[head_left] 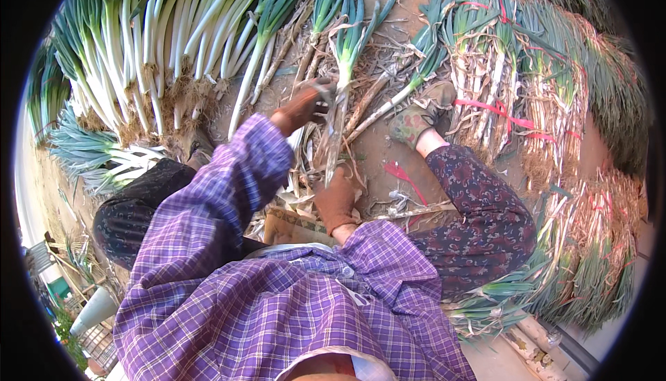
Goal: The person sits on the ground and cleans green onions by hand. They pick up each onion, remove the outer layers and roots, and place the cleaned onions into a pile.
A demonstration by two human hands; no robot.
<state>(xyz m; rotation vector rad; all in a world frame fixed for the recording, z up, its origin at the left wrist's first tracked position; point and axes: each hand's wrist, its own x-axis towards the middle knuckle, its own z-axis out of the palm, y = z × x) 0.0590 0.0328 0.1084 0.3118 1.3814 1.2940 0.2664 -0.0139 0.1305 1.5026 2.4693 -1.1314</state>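
A large green onion (345,52), with green leaves at its far end and dry, papery outer layers lower down, stands out in front of me between my hands. My right hand (338,199), in a brown glove, is closed round its near, root end. Higher up the stalk is my left hand (304,108), also gloved and blurred by motion. Its fingers curl in against the onion's dry layers; the exact grip is partly smeared.
Cleaned white-stemmed green onions (166,41) lie piled at the far left. Unpeeled bundles tied with red ribbon (506,114) fill the right. Loose onions and dry peelings (295,180) cover the ground between my legs. My shoe (411,126) rests beside one loose onion.
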